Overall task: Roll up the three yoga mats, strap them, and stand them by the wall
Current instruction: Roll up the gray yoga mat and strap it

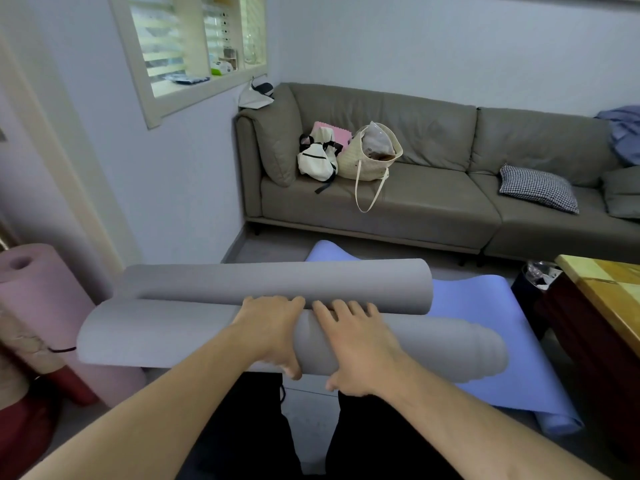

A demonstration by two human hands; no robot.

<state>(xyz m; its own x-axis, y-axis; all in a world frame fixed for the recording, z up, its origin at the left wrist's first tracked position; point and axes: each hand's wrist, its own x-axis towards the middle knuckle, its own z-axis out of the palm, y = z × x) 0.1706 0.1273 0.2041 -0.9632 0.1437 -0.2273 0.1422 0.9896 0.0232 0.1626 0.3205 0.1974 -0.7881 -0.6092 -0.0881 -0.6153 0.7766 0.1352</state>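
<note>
A grey yoga mat lies across my lap, partly rolled, with its loose end curling up behind the roll. My left hand grips the roll near its middle, fingers over the top and thumb underneath. My right hand grips it just to the right in the same way. A blue mat lies unrolled on the floor under and beyond the grey one. A pink mat stands rolled up by the wall at the left, with a black strap showing near it.
A grey sofa with two bags and a checked cushion lines the far wall. A wooden table stands at the right, a dark bin beside it. Red items sit at lower left.
</note>
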